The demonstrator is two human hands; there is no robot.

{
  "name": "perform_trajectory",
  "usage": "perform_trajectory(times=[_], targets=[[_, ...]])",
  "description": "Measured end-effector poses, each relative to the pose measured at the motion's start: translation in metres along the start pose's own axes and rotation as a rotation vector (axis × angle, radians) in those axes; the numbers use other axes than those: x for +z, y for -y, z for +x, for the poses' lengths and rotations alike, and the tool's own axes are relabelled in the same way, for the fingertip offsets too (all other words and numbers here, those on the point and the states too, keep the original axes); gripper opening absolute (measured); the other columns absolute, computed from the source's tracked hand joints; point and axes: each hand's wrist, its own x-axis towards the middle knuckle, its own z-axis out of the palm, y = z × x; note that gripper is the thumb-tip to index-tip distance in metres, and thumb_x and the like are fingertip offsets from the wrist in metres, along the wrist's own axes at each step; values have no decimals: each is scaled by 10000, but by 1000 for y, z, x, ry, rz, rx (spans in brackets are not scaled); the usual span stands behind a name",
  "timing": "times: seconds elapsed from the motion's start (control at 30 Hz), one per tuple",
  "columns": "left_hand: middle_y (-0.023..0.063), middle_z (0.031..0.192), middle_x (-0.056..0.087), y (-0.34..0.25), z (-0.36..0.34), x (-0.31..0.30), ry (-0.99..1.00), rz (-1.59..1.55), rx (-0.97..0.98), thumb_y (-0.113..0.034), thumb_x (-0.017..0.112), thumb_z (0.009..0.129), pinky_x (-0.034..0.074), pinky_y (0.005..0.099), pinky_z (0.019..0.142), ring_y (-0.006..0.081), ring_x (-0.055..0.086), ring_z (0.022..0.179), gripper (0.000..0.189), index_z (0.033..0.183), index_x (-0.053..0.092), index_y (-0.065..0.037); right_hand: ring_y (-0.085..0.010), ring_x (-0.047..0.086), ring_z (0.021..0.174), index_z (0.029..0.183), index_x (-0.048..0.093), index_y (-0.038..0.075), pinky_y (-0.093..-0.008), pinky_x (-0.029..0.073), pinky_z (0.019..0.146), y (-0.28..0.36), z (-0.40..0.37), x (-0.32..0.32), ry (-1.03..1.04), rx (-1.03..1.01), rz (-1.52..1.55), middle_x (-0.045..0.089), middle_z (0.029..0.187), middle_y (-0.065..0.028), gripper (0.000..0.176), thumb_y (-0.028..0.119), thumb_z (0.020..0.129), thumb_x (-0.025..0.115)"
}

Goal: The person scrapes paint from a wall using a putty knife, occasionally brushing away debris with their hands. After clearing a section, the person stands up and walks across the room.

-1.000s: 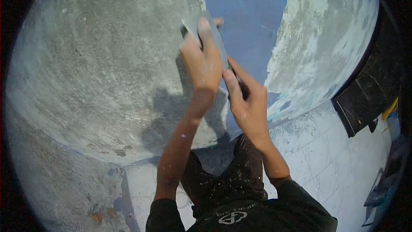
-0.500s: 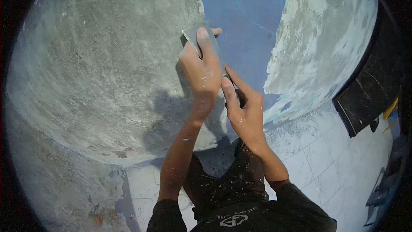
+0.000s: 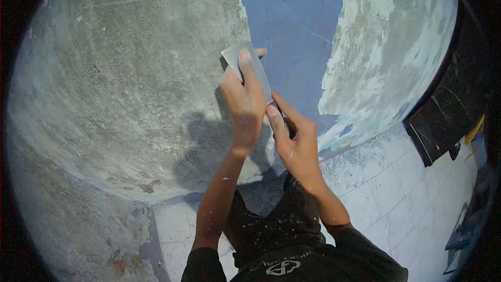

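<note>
Right hand (image 3: 295, 143) closed round the scraper (image 3: 255, 73) handle, left hand (image 3: 241, 99) pinching its blade against the wall (image 3: 130, 83); a shallow angle and even pressure would serve best.

shirt (image 3: 318, 258) black, short sleeves, white logo (image 3: 279, 267) | trousers (image 3: 284, 219) dark, white-speckled | left hand (image 3: 242, 99), right hand (image 3: 295, 143) bare, flecked
</note>
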Motion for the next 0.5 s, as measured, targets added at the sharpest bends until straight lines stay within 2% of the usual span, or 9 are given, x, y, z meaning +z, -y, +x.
perform_trajectory(times=[0.1,0.2,0.37,0.4,0.5], targets=[[76,749,667,-8,26,4,18,44,98,-333,420,1081,469,315,647,138,590,680,483,1009,751,12,-194,657,1093,1307,603,-52,-337,515,867,8,16,9,-47,-43,53,693,1090,-303,367,157,1005,590],[80,760,679,-31,44,3,68,27,64,-334,412,1078,482,326,660,147,597,683,490,1032,752,16,-198,645,1119,1308,604,-50,-339,511,899,38,27,1,-22,53,61,697,1113,-294,366,155,1006,590],[92,772,693,-9,20,2,22,65,25,-371,416,1070,495,332,676,167,618,692,512,1039,754,12,-192,637,1117,1308,599,-63,-344,507,922,9,14,3,-17,-25,52,698,1131,-288,378,170,1009,590],[91,758,680,-7,28,5,1,76,115,-357,408,1071,492,335,671,170,613,684,510,1027,752,16,-188,634,1115,1308,597,-67,-345,506,925,11,21,5,-21,-37,73,698,1134,-287,382,173,1011,588],[88,751,665,-41,59,0,90,44,87,-346,405,1070,490,339,670,175,613,687,502,1013,751,13,-202,632,1119,1310,597,-71,-352,503,937,34,40,6,-22,-24,104,703,1150,-269,386,179,1016,579]])
